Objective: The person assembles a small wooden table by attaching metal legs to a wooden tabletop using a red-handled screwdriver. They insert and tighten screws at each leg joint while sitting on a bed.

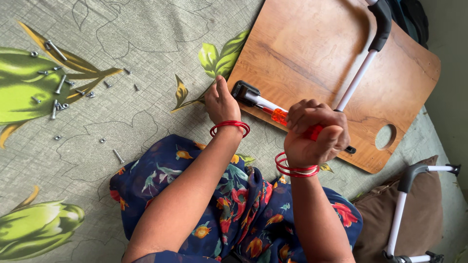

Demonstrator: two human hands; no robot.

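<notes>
Orange screwdriver (292,122) in right hand (314,134), wooden board (317,48)

Head-worn view, steeply downward, close.

The right hand (314,134) is closed round a screwdriver (292,122), above the near edge of a board (312,53) lying on the cloth (146,29). The left hand (220,103) rests just left of it, beside a bracket (243,91) on the board's corner. Loose screws (58,90) lie well left of both hands. A metal leg (363,68) crosses the board beyond the right hand; another leg (404,209) lies on a cushion (424,229) to its right.
</notes>
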